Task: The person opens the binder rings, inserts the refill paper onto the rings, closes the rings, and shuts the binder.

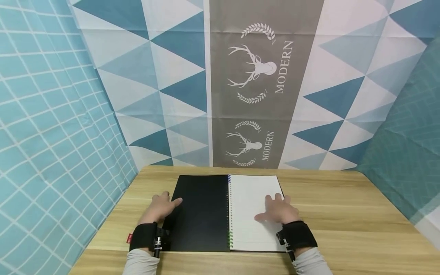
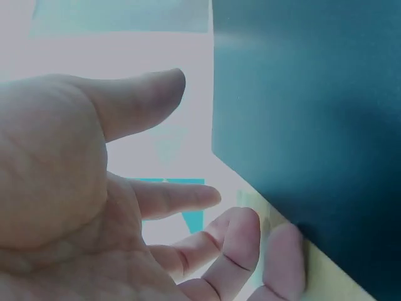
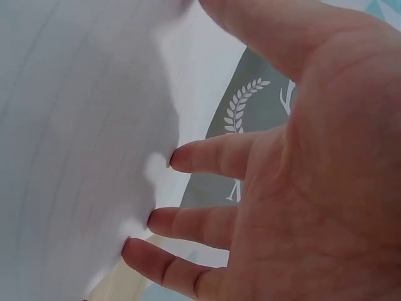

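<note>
A spiral notebook lies spread on the table, its black cover [image 1: 201, 214] on the left and a white lined page [image 1: 249, 233] on the right, joined by a coil binding. My left hand [image 1: 159, 208] is at the cover's left edge, fingers spread and slightly bent. In the left wrist view, its thumb [image 2: 147, 100] stands apart from the fingers beside the dark cover [image 2: 307, 125]. My right hand [image 1: 278, 210] rests on the right part of the page with fingers spread. In the right wrist view, the fingertips [image 3: 182, 158] touch the lined paper [image 3: 81, 138].
The notebook lies on a wooden table [image 1: 347, 214]. Behind the table hangs a patterned cloth [image 1: 182, 88] with triangles and deer prints. A blue checked cloth [image 1: 51, 114] is on the left, a teal cloth [image 1: 412, 145] on the right. A small red tag [image 1: 129, 238] shows by the left wrist.
</note>
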`<state>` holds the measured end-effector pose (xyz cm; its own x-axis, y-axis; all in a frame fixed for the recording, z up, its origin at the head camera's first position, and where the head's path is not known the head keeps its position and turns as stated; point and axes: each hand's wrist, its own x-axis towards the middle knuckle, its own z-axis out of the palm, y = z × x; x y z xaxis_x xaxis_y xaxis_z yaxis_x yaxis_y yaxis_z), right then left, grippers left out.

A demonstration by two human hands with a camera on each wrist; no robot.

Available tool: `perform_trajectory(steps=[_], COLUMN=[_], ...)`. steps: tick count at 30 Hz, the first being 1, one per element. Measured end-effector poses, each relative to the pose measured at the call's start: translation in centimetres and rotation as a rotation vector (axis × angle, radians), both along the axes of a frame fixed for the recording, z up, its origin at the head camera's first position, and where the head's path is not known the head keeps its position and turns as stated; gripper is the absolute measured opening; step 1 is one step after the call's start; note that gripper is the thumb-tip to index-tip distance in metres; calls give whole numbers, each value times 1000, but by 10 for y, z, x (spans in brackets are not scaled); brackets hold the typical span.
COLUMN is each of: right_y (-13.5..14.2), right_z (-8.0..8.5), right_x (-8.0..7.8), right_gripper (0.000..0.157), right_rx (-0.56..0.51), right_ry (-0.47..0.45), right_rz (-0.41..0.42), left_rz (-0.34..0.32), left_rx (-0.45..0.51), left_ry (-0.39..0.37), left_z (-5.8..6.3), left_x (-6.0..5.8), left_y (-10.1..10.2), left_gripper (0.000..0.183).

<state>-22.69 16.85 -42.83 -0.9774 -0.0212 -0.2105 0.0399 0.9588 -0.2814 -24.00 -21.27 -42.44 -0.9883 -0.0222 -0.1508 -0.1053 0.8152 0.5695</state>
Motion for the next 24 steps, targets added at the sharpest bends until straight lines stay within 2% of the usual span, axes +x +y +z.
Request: perform_trajectory(steps=[4,7,10,13,17,20,24], right_y=[-2,-2,-2,-2,-2,-2,-2], right_z=[3,4,3,1,-2,-4,-5], right_x=[-1,-2,-2,-3,-3,-4,-5], right_gripper=[91,90,88,85,85,85,82], right_rx=[7,9,7,0,3,8,17], right_ry=[0,3,14,24,25,25,26], right_rz=[-1,-4,-10,-19,-26,-27,-28], left_rz=[11,5,-56,-143,-202,-230,-285], left_rx=[74,165,232,283,296,287,334], left_ry=[-16,-44,-78,-151,-238,-226,-168], left_z=[0,1,3,9,23,35,45], left_x=[-2,-3,-2,4,14,20,25], left_y=[-7,-12,-18,-23,-29,-32,-35], left_gripper=[73,70,67,68,73,74,79])
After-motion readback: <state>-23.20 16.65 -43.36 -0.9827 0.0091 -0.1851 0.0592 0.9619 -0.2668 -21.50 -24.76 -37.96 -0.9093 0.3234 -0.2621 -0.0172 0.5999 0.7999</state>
